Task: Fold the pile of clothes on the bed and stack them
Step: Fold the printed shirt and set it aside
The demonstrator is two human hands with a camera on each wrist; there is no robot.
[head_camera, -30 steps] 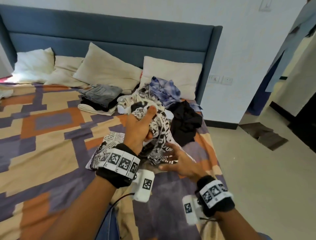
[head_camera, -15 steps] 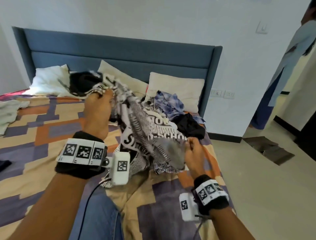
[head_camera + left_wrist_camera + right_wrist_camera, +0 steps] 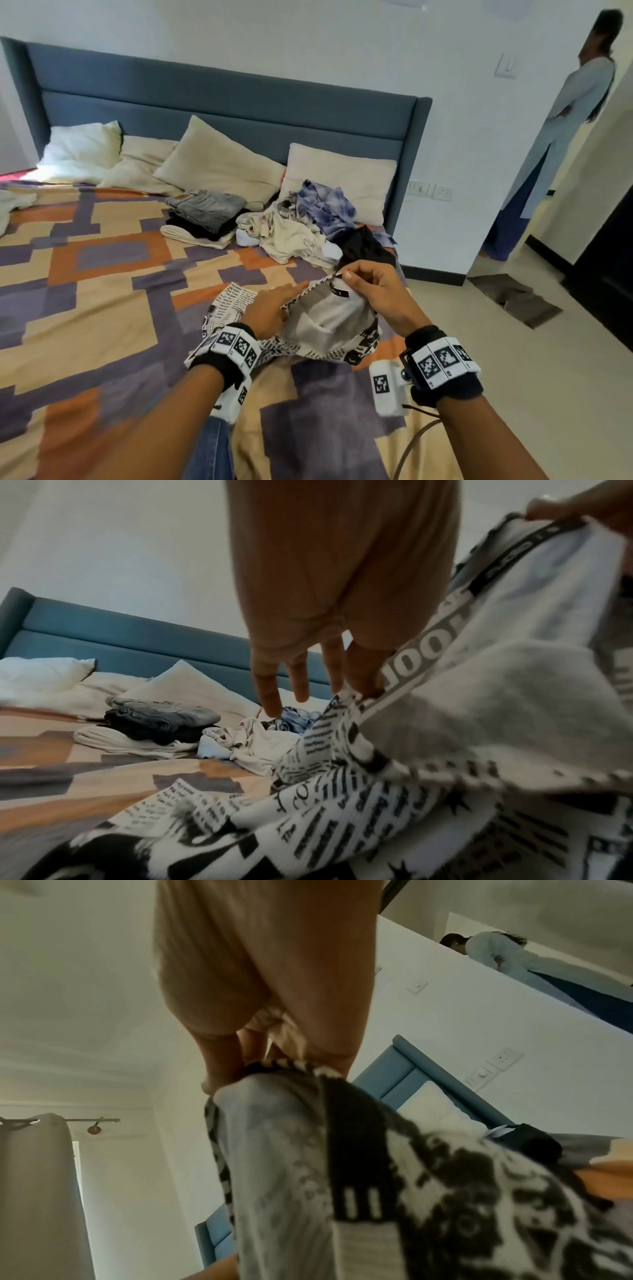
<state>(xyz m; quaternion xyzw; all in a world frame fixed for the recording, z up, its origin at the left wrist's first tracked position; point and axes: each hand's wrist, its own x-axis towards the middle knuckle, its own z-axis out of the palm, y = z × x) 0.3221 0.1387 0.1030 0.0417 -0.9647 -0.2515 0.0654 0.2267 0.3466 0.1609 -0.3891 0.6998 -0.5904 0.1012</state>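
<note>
Pinching the newsprint-patterned shirt [image 3: 329, 322] at its collar, my right hand [image 3: 376, 294] lifts it above the bed [image 3: 102, 308]; my left hand [image 3: 274, 308] grips the edge, other fingers straight. At twelve o'clock, an unfolded pile [image 3: 308, 226]; at eleven, a folded stack [image 3: 205, 216].

newsprint shirt [image 3: 428, 647] bold letters "OOL", neck label [image 3: 339, 292] unreadable
</note>
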